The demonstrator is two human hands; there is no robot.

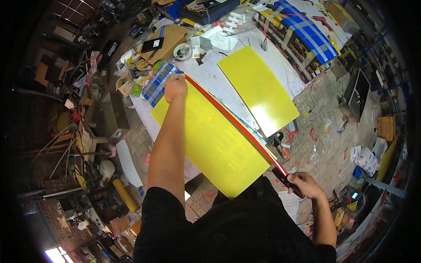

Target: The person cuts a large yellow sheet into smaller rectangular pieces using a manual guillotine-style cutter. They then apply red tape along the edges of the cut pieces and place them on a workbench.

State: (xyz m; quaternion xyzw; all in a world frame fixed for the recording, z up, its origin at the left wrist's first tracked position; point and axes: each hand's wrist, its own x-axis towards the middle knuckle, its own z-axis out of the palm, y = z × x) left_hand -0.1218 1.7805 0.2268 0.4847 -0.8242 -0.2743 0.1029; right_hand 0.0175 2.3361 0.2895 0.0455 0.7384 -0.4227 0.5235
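Observation:
A long red strip (227, 113) runs taut along the upper edge of a yellow board (223, 144). My left hand (176, 88) is closed at the strip's upper end, by the board's far corner. At the strip's lower end, my right hand (304, 186) grips a dark, narrow object (283, 177). Whether the strip comes out of that object or lies against it is unclear. Under the board shows a blue-wrapped block (158, 83) with clear tape. A second yellow board (258, 88) lies flat on the table, beyond the strip.
The white-topped table (227, 77) also bears a taped blue battery pack (306, 36), a cardboard box (169, 41), a small white bowl (182, 51) and a red hot-glue gun (323, 22). Red scraps (291, 134) litter the brick floor. A dark metal cabinet (110, 115) stands to the left.

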